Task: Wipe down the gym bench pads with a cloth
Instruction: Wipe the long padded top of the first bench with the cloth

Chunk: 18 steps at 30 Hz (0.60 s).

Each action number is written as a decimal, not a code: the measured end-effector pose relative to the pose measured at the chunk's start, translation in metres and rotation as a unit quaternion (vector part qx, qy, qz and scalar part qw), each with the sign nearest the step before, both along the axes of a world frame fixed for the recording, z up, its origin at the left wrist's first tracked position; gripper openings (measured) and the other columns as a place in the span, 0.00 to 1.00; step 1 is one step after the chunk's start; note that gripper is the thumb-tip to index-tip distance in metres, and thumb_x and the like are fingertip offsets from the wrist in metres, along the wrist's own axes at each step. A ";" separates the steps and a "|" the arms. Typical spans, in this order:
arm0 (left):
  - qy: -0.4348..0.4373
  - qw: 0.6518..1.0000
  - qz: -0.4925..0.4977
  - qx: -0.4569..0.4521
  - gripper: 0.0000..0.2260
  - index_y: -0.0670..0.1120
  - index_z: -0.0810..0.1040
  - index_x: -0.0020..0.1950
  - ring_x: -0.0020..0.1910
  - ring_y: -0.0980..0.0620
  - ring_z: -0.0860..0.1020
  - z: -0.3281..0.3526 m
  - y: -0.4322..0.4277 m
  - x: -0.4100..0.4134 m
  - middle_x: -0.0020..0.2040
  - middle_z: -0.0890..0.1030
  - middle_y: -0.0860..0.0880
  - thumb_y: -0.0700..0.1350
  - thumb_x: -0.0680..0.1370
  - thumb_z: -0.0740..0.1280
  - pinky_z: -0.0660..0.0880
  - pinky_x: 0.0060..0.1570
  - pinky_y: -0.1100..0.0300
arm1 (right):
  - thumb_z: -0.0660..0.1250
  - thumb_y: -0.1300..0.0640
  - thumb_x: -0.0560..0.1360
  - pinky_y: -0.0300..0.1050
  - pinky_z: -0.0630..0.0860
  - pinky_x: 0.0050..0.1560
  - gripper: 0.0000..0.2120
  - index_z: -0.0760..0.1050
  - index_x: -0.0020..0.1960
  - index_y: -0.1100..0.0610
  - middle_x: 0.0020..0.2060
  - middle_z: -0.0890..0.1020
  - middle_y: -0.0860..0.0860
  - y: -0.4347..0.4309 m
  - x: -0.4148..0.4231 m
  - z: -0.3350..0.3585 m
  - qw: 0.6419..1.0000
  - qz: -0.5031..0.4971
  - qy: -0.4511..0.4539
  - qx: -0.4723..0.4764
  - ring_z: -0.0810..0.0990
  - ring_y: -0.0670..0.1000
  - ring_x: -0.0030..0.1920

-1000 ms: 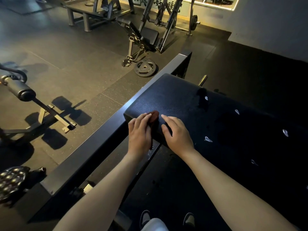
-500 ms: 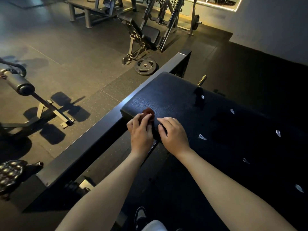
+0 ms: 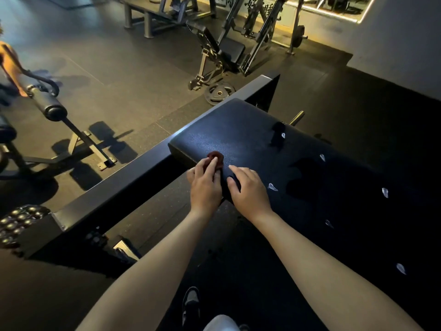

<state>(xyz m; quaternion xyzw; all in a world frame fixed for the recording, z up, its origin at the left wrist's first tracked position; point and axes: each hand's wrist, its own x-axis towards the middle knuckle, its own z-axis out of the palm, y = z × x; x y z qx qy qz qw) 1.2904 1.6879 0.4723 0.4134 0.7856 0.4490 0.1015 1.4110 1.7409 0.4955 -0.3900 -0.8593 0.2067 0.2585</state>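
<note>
- The bench pad (image 3: 250, 139) is a big black padded slab that runs from the middle of the shot off to the right edge.
- The cloth (image 3: 216, 156) is a small dark red bunched-up wad. It sits on top of the bench, right by its near-left corner.
- The left hand (image 3: 205, 187) is on the cloth. There's no real grip on it, the fingers just lie fairly straight over the top and press it into the pad. Only the far bit of the cloth pokes out past the fingertips.
- The right hand (image 3: 250, 189) is just beside the left one, palm down on the bench near its front edge. Its fingers are loosely bent and the grip holds nothing I can make out. It's too dark there to tell if any cloth is under it.
- A few pale little marks (image 3: 272, 187) are scattered across the pad to the right of the hands.
- A black steel beam (image 3: 133, 182) runs along the left edge of the bench.
- On the floor past the far-left corner lies a weight plate (image 3: 219, 93), with an incline seat (image 3: 222, 51) behind it.
- A roller-pad machine (image 3: 51, 107) stands well off to the left.
- One shoe (image 3: 191, 304) shows at the bottom, between the forearms.
</note>
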 end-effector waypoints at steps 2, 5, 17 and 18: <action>0.010 1.000 -0.022 0.001 0.18 0.50 0.73 0.74 0.68 0.50 0.61 -0.001 -0.009 0.019 0.73 0.70 0.51 0.47 0.83 0.62 0.64 0.67 0.59 | 0.62 0.54 0.80 0.46 0.69 0.65 0.18 0.75 0.68 0.57 0.60 0.80 0.52 0.002 0.007 0.004 0.999 -0.001 0.014 -0.029 0.74 0.53 0.62; 0.032 0.999 -0.031 0.000 0.19 0.50 0.73 0.74 0.66 0.51 0.64 -0.001 -0.017 0.033 0.73 0.72 0.51 0.48 0.83 0.62 0.54 0.65 0.71 | 0.62 0.54 0.81 0.41 0.68 0.65 0.17 0.75 0.69 0.55 0.61 0.80 0.51 0.000 0.020 0.010 0.998 0.001 0.040 -0.053 0.74 0.50 0.62; -0.006 0.991 -0.131 0.038 0.17 0.48 0.78 0.68 0.65 0.56 0.75 0.028 0.029 0.008 0.62 0.81 0.52 0.47 0.83 0.57 0.69 0.69 0.49 | 0.56 0.52 0.84 0.38 0.54 0.72 0.21 0.67 0.75 0.55 0.76 0.64 0.52 0.032 0.001 0.028 0.990 -0.010 0.019 -0.142 0.58 0.49 0.77; 0.007 0.993 -0.116 0.032 0.17 0.47 0.78 0.68 0.66 0.54 0.74 0.027 0.032 0.002 0.63 0.81 0.51 0.46 0.83 0.57 0.67 0.71 0.50 | 0.56 0.52 0.84 0.40 0.54 0.74 0.21 0.66 0.76 0.56 0.76 0.64 0.53 0.035 -0.002 0.025 0.990 -0.003 -0.003 -0.138 0.57 0.50 0.77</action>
